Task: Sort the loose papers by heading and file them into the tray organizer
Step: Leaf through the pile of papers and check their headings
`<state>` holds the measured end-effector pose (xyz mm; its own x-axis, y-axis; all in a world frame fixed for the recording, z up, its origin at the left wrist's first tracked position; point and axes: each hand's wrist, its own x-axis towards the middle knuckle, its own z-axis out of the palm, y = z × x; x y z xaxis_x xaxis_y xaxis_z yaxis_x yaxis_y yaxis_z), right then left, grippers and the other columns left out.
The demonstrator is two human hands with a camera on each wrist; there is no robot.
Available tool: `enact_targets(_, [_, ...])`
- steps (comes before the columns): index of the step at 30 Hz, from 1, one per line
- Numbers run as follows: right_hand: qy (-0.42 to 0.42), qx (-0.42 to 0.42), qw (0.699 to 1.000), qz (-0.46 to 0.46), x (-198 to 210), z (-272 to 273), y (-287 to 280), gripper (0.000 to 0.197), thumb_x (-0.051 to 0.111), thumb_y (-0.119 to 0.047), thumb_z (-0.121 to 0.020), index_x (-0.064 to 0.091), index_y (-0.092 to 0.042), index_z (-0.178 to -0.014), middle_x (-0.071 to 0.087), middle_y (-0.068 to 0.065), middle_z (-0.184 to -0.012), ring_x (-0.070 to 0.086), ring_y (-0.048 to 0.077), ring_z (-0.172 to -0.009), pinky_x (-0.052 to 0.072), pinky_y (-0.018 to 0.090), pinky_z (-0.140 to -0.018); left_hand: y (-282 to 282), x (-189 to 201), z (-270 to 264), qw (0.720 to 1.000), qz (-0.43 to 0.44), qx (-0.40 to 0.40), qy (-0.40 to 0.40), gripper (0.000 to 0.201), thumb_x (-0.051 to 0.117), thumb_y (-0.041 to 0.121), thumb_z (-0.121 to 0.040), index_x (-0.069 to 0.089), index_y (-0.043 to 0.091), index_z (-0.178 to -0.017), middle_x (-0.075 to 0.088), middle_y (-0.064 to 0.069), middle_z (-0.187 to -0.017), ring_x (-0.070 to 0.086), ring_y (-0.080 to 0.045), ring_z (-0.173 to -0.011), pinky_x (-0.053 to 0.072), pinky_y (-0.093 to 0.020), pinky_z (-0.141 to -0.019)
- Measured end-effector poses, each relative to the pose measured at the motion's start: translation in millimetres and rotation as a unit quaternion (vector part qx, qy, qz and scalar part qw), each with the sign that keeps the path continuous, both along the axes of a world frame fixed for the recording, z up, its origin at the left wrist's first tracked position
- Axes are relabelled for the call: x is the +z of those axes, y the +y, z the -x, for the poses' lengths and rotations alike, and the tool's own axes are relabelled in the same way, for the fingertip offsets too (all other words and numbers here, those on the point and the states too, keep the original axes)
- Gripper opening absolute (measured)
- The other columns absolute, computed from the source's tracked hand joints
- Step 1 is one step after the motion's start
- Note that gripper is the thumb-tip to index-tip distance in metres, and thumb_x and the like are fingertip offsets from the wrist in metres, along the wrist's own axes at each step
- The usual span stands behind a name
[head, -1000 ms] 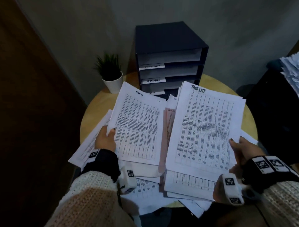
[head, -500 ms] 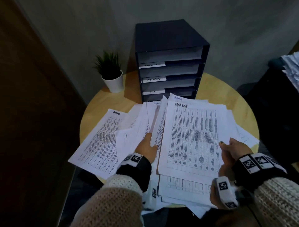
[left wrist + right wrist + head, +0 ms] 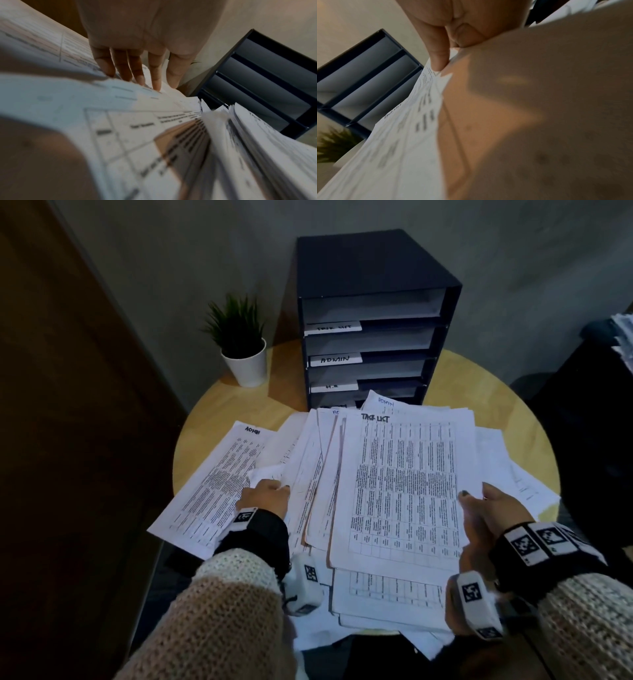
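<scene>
A dark tray organizer point(image 3: 370, 268) stands at the back of the round table, its slots labelled TASK LIST, ADMIN and H.R. Loose printed papers point(image 3: 318, 474) cover the table in front of it. My right hand point(image 3: 479, 501) pinches the right edge of a sheet headed TASK LIST point(image 3: 400, 484), thumb point(image 3: 440, 58) on top, holding it low over the pile. My left hand point(image 3: 270, 491) lies between the pile and an ADMIN sheet point(image 3: 212, 487) that sits flat at the left. Its straight fingers point(image 3: 137, 75) touch the papers with their tips.
A small potted plant point(image 3: 239, 344) stands left of the organizer. Bare wood of the table point(image 3: 239, 405) shows at the back left and right. A dark wooden panel point(image 3: 68, 440) lies to the left, and dark furniture with stacked paper point(image 3: 623, 337) to the right.
My left hand laid the ADMIN sheet down at the left, went to the middle pile, then shifted back left. My right hand lowered the TASK LIST sheet toward the pile.
</scene>
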<state>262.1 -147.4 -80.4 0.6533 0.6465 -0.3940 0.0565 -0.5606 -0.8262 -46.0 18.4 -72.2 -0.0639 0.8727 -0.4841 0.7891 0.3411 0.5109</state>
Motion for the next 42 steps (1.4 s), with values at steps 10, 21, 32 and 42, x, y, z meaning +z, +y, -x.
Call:
enact_targets(10, [-0.071,0.037,0.996,0.032,-8,15,14,0.020,0.063,-0.008,-0.084,0.059,-0.016,-0.102,0.066,0.010,-0.086,0.063,0.029,-0.086,0.048,0.036,-0.084,-17,13,-8,0.989,-0.059,-0.022,-0.133,0.046,0.053,0.029,-0.096,0.047,0.010,-0.137,0.050,-0.010,-0.139,0.048,-0.027,-0.125,0.037,-0.026,-0.094])
enact_targets(21, [-0.141,0.073,0.978,0.138,17,28,22,0.033,0.058,-0.016,-0.090,0.058,-0.001,-0.120,0.062,0.017,-0.121,0.057,0.033,-0.111,0.042,0.031,-0.089,-42,35,-19,0.972,-0.066,-0.096,-0.206,0.050,0.046,0.052,-0.093,0.066,0.011,-0.114,0.058,-0.009,-0.124,0.054,-0.026,-0.114,0.040,-0.033,-0.101])
enact_targets(32, [-0.161,0.074,0.961,0.211,24,26,23,0.038,0.052,-0.016,-0.094,0.048,0.005,-0.125,0.052,0.022,-0.132,0.049,0.035,-0.120,0.038,0.033,-0.095,-55,30,-35,0.908,-0.125,0.028,-0.399,0.021,0.044,0.008,-0.098,0.046,0.029,-0.102,0.056,-0.001,-0.090,0.057,-0.021,-0.072,0.047,-0.022,-0.055])
enact_targets(42, [-0.162,0.081,0.961,0.208,18,22,18,0.037,0.054,-0.018,-0.093,0.049,0.009,-0.116,0.057,0.025,-0.118,0.054,0.034,-0.104,0.035,0.031,-0.078,-43,13,-40,0.980,-0.022,0.047,-0.192,0.021,0.049,0.028,-0.093,0.062,0.026,-0.108,0.057,-0.009,-0.122,0.060,-0.029,-0.106,0.047,-0.031,-0.095])
